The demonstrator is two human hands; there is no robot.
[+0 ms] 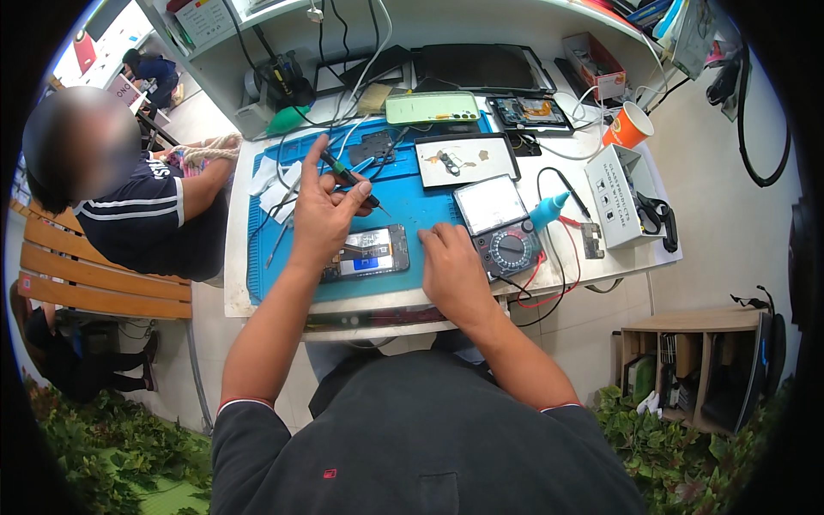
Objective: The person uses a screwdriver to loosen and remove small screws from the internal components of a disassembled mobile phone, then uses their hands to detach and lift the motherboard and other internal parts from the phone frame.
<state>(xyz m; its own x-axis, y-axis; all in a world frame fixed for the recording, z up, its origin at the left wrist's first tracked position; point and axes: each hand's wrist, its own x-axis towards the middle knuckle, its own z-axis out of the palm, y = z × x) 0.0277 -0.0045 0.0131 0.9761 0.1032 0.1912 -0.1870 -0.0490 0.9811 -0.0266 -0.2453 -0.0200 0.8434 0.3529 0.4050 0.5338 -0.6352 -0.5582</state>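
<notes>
My left hand (326, 210) is closed round a slim black-and-green screwdriver (343, 174), its thin tip pointing down to the right. Below that tip an opened smartphone (378, 251) lies on the blue work mat (412, 287), its battery and inner parts bare. Just right of the phone my right hand (457, 270) rests on the mat with the fingers curled together. Whatever those fingertips hold, if anything, is too small to make out. Beside this hand stands an analogue multimeter (506, 245) with a round dial and red and black leads.
Behind the mat lie a pale green phone cover (432, 108), a white-faced panel (463, 163) and an opened device (530, 114). A teal bottle (549, 209), a white box (614, 202) and an orange cup (629, 126) stand at right. Another person (142, 197) sits at left.
</notes>
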